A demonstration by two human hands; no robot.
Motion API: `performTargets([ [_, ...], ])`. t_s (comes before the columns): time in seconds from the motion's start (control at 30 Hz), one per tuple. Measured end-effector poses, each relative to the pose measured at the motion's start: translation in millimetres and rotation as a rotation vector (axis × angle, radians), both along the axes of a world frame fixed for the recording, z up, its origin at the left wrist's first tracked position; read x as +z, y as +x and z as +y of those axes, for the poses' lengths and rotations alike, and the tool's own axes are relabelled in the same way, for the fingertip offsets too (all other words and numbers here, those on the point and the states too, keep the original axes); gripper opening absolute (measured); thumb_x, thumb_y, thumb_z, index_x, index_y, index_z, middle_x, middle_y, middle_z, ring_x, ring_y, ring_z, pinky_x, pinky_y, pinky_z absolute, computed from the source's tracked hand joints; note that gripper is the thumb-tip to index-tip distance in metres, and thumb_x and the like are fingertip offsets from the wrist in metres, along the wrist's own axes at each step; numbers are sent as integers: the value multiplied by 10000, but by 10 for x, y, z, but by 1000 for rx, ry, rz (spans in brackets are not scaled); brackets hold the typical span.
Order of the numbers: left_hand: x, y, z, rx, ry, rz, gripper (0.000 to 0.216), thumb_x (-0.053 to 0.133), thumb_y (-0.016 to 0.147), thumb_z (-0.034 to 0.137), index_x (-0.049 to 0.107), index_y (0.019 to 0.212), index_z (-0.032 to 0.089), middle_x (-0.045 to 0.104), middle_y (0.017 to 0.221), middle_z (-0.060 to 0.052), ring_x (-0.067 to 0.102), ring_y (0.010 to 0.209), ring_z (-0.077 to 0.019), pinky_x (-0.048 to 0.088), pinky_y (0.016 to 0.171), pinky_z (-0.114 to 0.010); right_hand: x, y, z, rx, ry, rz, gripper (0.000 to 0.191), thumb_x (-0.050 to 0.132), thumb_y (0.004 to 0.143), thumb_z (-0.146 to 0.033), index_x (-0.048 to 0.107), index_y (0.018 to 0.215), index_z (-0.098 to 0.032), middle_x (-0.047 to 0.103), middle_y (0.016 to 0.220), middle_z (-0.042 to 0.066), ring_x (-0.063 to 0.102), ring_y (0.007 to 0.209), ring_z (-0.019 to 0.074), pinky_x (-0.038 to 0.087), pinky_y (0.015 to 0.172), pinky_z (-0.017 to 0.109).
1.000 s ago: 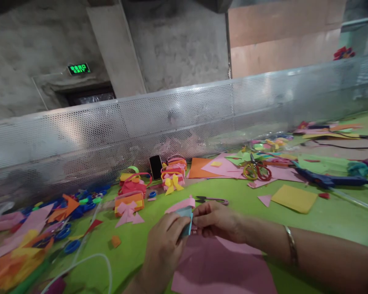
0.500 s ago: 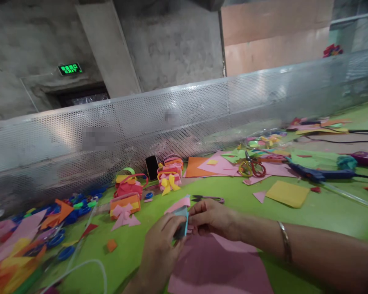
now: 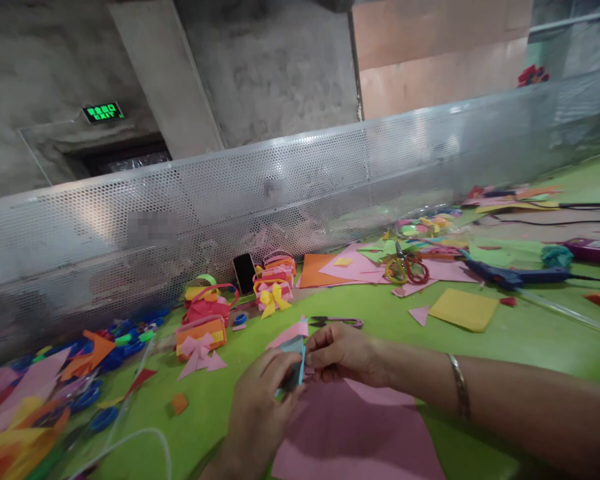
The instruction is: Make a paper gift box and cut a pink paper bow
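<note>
Gripped in left hand (image 3: 264, 400), protruding rightward past its fingertips: folded blue paper (image 3: 296, 347), near far end of pink sheet (image 3: 360, 433) on green counter (image 3: 380, 310). Right edge near upright; long axis perhaps likewise, much hidden. At that edge, right hand (image 3: 343, 353), fingertips pinched together.

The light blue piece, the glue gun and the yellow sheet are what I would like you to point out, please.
Light blue piece (image 3: 295, 345): head view, on its upper face.
Glue gun (image 3: 513, 277): head view, on its body.
Yellow sheet (image 3: 464, 310): head view, mid-surface.
</note>
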State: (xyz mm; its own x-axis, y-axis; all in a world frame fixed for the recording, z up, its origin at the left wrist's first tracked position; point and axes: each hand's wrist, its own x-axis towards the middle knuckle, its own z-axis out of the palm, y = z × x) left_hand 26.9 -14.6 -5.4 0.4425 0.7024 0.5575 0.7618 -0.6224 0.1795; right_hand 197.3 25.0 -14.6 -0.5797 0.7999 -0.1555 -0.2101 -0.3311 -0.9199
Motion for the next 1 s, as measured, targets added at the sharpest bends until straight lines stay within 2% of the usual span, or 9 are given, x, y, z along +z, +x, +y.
performTargets([
  [0.23, -41, -28, 9, -57, 123, 61, 220, 575, 730, 103, 587, 924, 206, 648, 831, -26, 608, 738, -167, 494, 621, -265, 30, -18, -23, -21, 6, -67, 37, 641, 590, -89, 643, 617, -114, 612, 509, -16, 504, 413, 36, 391, 447, 157],
  [0.37, -85, -51, 26, -88, 217, 161, 233, 533, 753, 91, 581, 956, 195, 651, 827, -35, 614, 727, -176, 503, 610, -279, 55, -46, -51, -35, -47, -83, 119, 551, 584, -23, 605, 608, -126, 592, 482, -22, 535, 449, 59, 429, 488, 173],
  [0.47, -100, -44, 24, -71, 272, 211, 291, 502, 760, 83, 568, 1020, 196, 649, 846, -44, 613, 740, -185, 509, 612, -291, 74, -63, -67, -66, -18, -146, 169, 481, 551, 6, 565, 586, -137, 564, 453, -33, 523, 431, 64, 415, 464, 173],
  [0.6, -91, -7, -23, -23, 237, 310, 376, 509, 739, 76, 556, 1081, 227, 624, 923, -54, 598, 775, -202, 512, 615, -322, 84, -59, -72, -145, 54, -215, 193, 439, 504, 18, 517, 550, -152, 504, 405, -60, 452, 369, 57, 353, 405, 171],
  [0.7, -71, 16, -72, -9, 202, 311, 431, 555, 709, 92, 541, 1112, 244, 584, 1046, -73, 567, 920, -236, 502, 745, -393, 79, -44, -73, -181, 131, -254, 184, 448, 483, 19, 490, 520, -156, 503, 424, -64, 417, 366, 51, 320, 394, 177],
  [0.8, -38, 7, -74, 55, 215, 181, 500, 654, 671, 197, 519, 1148, 262, 526, 1145, -83, 494, 1068, -280, 428, 885, -483, 78, -33, -71, -206, 191, -271, 172, 458, 485, 7, 500, 515, -156, 494, 435, -70, 399, 377, 47, 297, 391, 177],
  [0.9, 8, -50, 1, 251, 166, -125, 582, 708, 616, 406, 516, 1138, 236, 489, 1185, -107, 443, 1129, -323, 368, 933, -542, 92, -20, -50, -227, 215, -287, 167, 445, 492, -9, 524, 511, -154, 475, 418, -69, 388, 381, 48, 297, 395, 179],
  [0.97, 45, -96, 67, 359, 2, -426, 627, 674, 619, 494, 501, 1138, 188, 503, 1167, -138, 484, 1090, -323, 401, 899, -535, 108, -6, -27, -248, 228, -293, 176, 426, 488, -17, 536, 512, -152, 466, 421, -69, 395, 397, 47, 302, 406, 176],
  [1.0, 65, -113, 92, 373, -133, -591, 622, 660, 628, 501, 505, 1128, 165, 528, 1136, -150, 524, 1041, -313, 437, 858, -513, 115, 3, -14, -256, 234, -293, 184, 416, 484, -18, 538, 517, -151, 462, 426, -70, 402, 405, 47, 310, 415, 175],
])
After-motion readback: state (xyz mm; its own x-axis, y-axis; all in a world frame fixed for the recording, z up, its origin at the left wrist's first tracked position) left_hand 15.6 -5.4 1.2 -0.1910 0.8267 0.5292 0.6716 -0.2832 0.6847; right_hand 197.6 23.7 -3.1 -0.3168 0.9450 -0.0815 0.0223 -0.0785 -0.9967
